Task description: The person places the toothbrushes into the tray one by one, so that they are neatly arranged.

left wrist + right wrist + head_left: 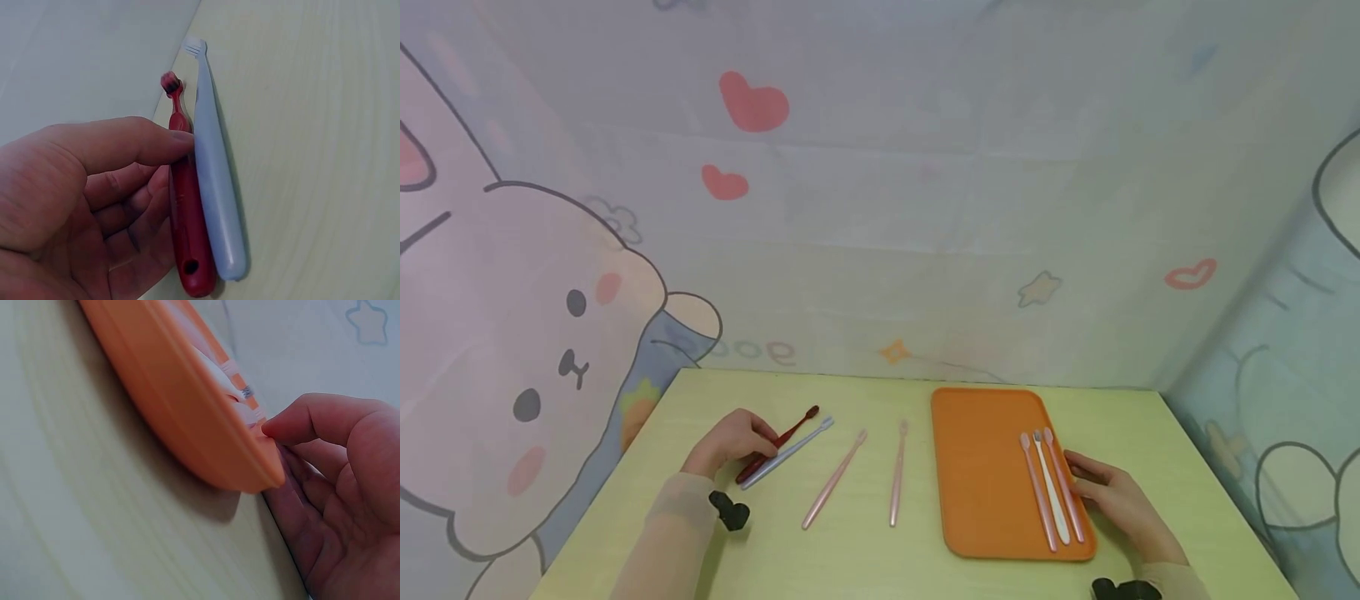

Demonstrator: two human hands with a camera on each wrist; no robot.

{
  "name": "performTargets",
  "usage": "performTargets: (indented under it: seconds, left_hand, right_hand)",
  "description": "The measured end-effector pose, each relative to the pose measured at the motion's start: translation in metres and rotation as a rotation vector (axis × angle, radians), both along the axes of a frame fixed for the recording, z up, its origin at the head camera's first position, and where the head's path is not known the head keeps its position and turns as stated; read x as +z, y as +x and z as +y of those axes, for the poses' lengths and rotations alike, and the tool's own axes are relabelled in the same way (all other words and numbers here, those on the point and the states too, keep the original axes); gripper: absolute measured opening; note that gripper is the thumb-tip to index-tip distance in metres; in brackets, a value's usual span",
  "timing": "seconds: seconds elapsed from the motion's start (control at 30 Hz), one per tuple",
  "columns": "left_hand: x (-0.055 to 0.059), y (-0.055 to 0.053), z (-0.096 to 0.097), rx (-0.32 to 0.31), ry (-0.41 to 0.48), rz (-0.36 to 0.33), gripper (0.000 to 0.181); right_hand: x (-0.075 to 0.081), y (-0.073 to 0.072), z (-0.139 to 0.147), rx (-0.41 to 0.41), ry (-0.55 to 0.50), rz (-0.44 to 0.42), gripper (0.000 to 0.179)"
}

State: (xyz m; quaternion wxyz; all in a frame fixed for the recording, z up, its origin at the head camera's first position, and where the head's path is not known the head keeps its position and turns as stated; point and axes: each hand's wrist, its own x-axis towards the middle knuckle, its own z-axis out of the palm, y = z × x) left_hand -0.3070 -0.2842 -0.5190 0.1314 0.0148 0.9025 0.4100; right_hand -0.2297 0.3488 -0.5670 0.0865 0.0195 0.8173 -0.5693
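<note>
On the left side of the table, my left hand (pixel 730 443) pinches a dark red toothbrush (pixel 187 212), thumb on top and fingers curled against its far side. Right alongside lies a pale blue toothbrush (pixel 215 175), close to the thumb tip, its bristles pointing away from me. Over at the right, my right hand (pixel 1120 504) grips the right rim of an orange tray (pixel 981 475) between thumb and fingers. Side by side along that rim, the tray bears a pink toothbrush (pixel 1038 496), a white toothbrush (pixel 1051 492) and another pink toothbrush (pixel 1064 487).
Between the left hand and the tray, two more toothbrushes rest on the pale yellow table (pixel 865 567): a slanted pink one (pixel 833 481) and a nearly upright pink one (pixel 898 475). A cartoon-printed cloth (pixel 887 208) hangs behind the table's back edge.
</note>
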Motion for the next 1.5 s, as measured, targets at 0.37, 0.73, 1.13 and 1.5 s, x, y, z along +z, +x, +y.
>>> performTargets:
  seconds: [0.37, 0.73, 1.13, 1.5]
  left_hand:
    - [0.0032, 0.0017, 0.0025, -0.004, -0.016, 0.001, 0.025]
    - [-0.0005, -0.0049, 0.0027, -0.011, -0.037, -0.013, 0.024]
    - [0.0017, -0.0038, 0.0037, 0.0, -0.051, -0.026, 0.025]
    - [0.0067, 0.0015, 0.003, -0.004, -0.052, -0.018, 0.027]
  right_hand:
    - [0.0022, 0.0029, -0.0007, -0.014, -0.02, 0.0, 0.067]
    - [0.0, 0.0012, 0.0001, -0.021, -0.015, -0.011, 0.068]
    - [0.0002, -0.0006, 0.0007, -0.007, -0.023, 0.001, 0.066]
    - [0.0002, 0.002, -0.0008, 0.006, -0.026, 0.007, 0.067]
